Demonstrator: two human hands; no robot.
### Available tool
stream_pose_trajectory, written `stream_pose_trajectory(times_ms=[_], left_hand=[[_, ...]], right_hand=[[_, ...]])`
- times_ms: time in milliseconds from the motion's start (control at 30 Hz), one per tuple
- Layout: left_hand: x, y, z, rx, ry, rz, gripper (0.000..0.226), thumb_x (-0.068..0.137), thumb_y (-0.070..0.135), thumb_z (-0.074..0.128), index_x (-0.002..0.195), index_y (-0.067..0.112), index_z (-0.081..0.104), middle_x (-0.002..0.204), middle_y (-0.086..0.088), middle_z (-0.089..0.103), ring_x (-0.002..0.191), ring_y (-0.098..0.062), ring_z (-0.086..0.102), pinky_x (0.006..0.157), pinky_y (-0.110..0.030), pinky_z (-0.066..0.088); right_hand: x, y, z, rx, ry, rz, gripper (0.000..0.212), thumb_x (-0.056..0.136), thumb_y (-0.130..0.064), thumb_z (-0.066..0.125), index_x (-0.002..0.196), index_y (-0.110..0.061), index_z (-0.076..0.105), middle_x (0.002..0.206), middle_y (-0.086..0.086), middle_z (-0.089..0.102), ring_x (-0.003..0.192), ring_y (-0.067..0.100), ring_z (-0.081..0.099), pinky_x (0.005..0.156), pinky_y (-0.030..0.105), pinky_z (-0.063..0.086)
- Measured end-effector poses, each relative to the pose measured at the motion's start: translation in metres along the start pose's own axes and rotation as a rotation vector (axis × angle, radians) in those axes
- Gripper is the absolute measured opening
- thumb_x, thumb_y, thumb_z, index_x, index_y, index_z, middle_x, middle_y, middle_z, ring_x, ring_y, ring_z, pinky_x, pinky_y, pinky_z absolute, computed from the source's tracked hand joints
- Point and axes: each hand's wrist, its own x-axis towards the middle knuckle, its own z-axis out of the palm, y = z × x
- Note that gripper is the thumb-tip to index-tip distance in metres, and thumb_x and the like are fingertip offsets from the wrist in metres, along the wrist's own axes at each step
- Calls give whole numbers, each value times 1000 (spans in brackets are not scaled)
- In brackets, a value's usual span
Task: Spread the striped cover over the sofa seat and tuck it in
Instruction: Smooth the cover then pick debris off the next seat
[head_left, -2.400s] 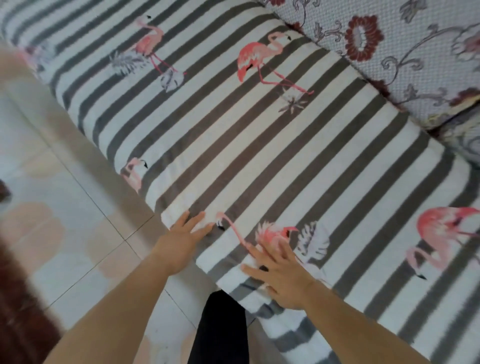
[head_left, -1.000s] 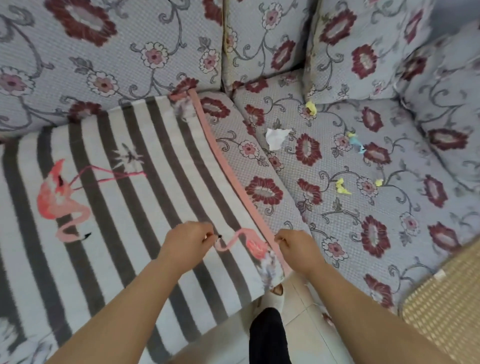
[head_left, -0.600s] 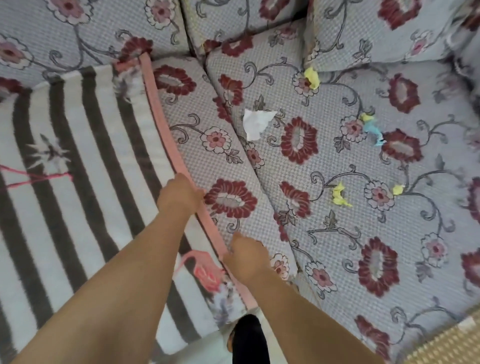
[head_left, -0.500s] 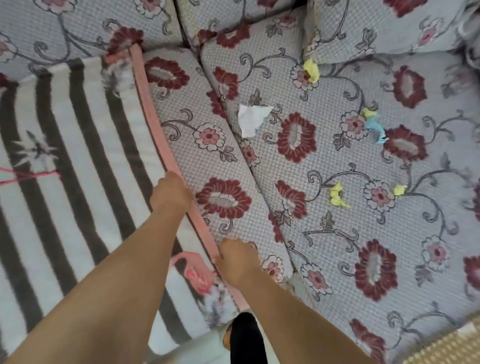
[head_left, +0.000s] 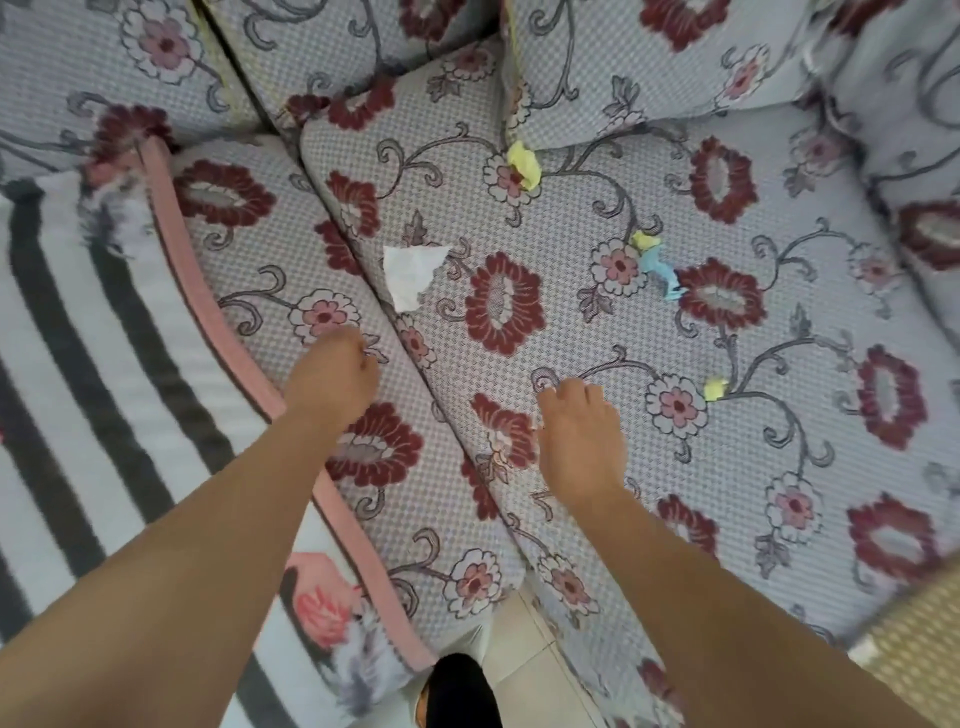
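On the left side of the head view, the striped cover (head_left: 93, 395) is seen spread over the left part of the sofa seat (head_left: 597, 332), its grey and white stripes ending in a pink border (head_left: 218, 322) that runs diagonally from the upper left to the lower middle. A pink flamingo print (head_left: 317, 608) is shown near the cover's lower corner, partly hidden by the left forearm. To the right of the border, the flowered seat fabric is left bare.

The left hand (head_left: 332, 379) is held over the bare seat just beside the pink border, with its fingers curled under; the border is not gripped by it, and whether anything is pinched cannot be told. The right hand (head_left: 579, 431) is placed further right, over the next seat cushion, well apart from the cover, its fingers (head_left: 561, 389) bent loosely downward and nothing seen held in them.

A white paper scrap (head_left: 413, 273) is found lying near the seam between the two seat cushions. Yellow scraps (head_left: 524, 163) and a blue scrap (head_left: 660, 270) are scattered over the right cushion. Flowered back cushions (head_left: 649, 62) are seen along the top. A tiled floor (head_left: 524, 654) and a dark trouser leg (head_left: 460, 691) are shown at the bottom, and a woven mat (head_left: 914, 644) at the lower right corner.
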Motion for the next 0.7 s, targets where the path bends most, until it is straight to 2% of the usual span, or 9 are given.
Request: stream_pose_trajectory(times_ms=[67,133,200,300,400,433,533,600,700], left_hand=[[13,27,6,-34,-3,39,34,90,15,53,123,6,51,117,-18,56,95,-33,60,82,-43,49],[28,54,15,-45,-9,47,51,90,16,56,137,12,40,137,-19,38,99,-31,57,85,-41,47],[43,72,20,-24,-67,16,66,90,18,56,147,25,23,153,-16,13,114,-35,53,86,-38,47],[64,91,25,5,-186,-19,75,93,22,53,147,44,6,158,-7,-16,120,-35,52,84,-36,48],[78,97,30,102,-193,-11,66,94,24,52,147,41,17,159,-6,-2,139,-39,25,106,-47,35],[83,100,33,115,-152,-3,62,93,22,52,146,38,23,157,-8,7,137,-41,27,106,-48,35],[91,101,34,139,31,38,50,90,17,57,139,17,45,145,-18,32,116,-39,52,101,-49,44],[93,107,33,95,105,59,39,87,14,61,124,5,57,132,-21,49,102,-40,59,92,-47,50],[95,130,34,-31,133,134,26,83,12,68,108,6,65,112,-14,66,90,-28,64,77,-31,48]], right_hand=[[4,27,1,-102,-48,36,56,73,-6,67,123,-21,46,130,11,42,115,29,44,97,45,42],[5,46,7,-73,-82,69,65,69,-1,67,125,-24,42,135,12,35,118,31,39,96,47,41],[8,54,13,64,-78,44,62,69,9,61,121,-21,46,125,10,38,111,27,41,89,41,47],[13,68,14,252,-55,7,46,72,20,48,107,-10,55,108,7,44,89,19,45,67,30,48],[14,88,5,366,73,41,48,68,25,46,103,-5,59,105,10,49,78,21,48,55,29,42],[14,101,0,384,162,89,50,67,26,48,104,-5,59,105,10,50,80,22,49,55,29,41],[19,133,-6,315,323,252,50,69,21,56,109,-7,59,114,13,50,98,26,49,70,32,48],[23,150,-1,233,269,386,48,76,11,60,116,-15,54,125,12,44,110,27,44,92,38,44],[24,167,13,248,174,541,48,81,6,59,117,-23,51,129,10,39,115,26,42,102,41,38]])
